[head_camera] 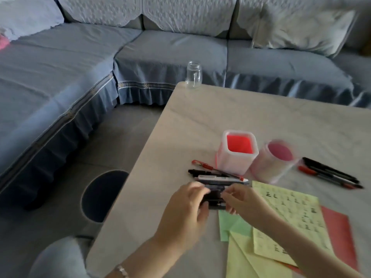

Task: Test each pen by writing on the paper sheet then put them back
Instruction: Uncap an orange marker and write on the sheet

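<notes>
Left hand (186, 213) and right hand (240, 199) are each gripping an end of a dark pen bundle (215, 195) over the table (180, 127), near its middle. Loose pens (212, 173) are lying just beyond. Yellow paper sheet (291, 215), marked with writing, is lying right of the hands. Square holder (236, 157) and round holder (273, 167) are standing farther back.

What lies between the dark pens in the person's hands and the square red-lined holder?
Loose pens, one red pen among them, lie flat on the table between the dark pens in the left hand and right hand and the square holder. Its mouth is open.
</notes>
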`<state>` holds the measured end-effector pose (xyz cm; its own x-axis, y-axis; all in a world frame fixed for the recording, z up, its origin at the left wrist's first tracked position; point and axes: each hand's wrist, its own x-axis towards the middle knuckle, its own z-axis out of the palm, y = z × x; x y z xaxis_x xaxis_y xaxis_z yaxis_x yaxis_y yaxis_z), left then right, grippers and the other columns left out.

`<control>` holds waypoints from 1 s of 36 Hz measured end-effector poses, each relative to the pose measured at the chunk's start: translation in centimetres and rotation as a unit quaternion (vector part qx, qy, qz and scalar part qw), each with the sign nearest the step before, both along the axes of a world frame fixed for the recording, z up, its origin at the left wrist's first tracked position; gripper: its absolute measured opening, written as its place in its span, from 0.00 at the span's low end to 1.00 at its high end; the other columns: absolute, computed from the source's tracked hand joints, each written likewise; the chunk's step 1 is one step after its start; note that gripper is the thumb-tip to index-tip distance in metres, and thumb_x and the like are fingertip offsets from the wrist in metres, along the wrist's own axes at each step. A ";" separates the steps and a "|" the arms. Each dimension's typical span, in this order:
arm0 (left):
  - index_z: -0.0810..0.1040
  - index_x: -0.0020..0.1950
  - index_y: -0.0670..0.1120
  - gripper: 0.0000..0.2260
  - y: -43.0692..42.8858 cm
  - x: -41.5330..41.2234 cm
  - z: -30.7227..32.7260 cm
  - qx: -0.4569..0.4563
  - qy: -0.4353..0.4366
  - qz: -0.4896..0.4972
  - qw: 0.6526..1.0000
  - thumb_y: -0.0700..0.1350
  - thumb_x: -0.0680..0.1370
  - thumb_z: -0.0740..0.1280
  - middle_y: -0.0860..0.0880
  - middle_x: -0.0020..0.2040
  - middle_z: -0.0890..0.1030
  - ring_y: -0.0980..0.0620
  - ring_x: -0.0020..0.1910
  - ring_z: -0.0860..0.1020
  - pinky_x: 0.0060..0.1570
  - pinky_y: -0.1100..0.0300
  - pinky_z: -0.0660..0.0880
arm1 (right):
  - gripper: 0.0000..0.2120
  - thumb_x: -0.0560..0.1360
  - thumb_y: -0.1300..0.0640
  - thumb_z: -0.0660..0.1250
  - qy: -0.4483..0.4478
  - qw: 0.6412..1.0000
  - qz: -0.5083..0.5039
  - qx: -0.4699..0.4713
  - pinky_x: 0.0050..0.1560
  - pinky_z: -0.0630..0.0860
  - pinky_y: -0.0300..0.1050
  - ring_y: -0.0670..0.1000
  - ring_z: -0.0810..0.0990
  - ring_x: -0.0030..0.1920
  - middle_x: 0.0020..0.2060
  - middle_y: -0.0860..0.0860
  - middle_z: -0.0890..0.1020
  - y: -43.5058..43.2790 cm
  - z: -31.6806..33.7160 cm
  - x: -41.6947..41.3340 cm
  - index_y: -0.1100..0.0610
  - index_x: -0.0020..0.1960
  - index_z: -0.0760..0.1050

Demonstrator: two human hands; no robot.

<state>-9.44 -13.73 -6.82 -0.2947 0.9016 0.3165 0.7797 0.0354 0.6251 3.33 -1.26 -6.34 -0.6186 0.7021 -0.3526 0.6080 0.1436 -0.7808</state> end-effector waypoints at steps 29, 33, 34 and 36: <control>0.78 0.59 0.52 0.29 5.8 10.8 -4.2 -0.238 0.180 -0.165 0.940 0.67 0.68 0.56 0.56 0.60 0.78 0.55 0.58 0.77 0.60 0.56 0.66 | 0.16 0.76 0.63 0.58 -0.253 0.902 -0.143 0.319 0.61 0.62 0.51 0.58 0.66 0.64 0.63 0.56 0.72 16.8 -3.3 18.9 0.59 0.64 0.70; 0.78 0.60 0.52 0.29 5.8 10.6 -4.6 -0.238 0.185 -0.165 0.939 0.67 0.69 0.56 0.55 0.61 0.77 0.54 0.59 0.77 0.60 0.57 0.67 | 0.11 0.77 0.56 0.61 -0.268 0.903 -0.125 0.311 0.61 0.61 0.50 0.57 0.67 0.63 0.59 0.56 0.74 17.0 -3.3 19.2 0.57 0.57 0.74; 0.77 0.60 0.52 0.29 5.7 10.8 -4.3 -0.241 0.182 -0.165 0.939 0.67 0.69 0.55 0.55 0.62 0.77 0.54 0.60 0.76 0.60 0.57 0.66 | 0.10 0.77 0.55 0.61 -0.275 0.903 -0.119 0.307 0.62 0.61 0.50 0.57 0.67 0.62 0.58 0.56 0.74 16.8 -3.2 19.4 0.57 0.55 0.75; 0.71 0.67 0.52 0.33 5.8 10.9 -3.9 -0.251 0.171 -0.180 0.935 0.68 0.69 0.51 0.57 0.68 0.69 0.55 0.68 0.68 0.67 0.58 0.57 | 0.10 0.78 0.54 0.60 -0.287 0.902 -0.105 0.305 0.62 0.60 0.50 0.57 0.66 0.63 0.60 0.56 0.73 16.2 -2.9 19.8 0.56 0.55 0.75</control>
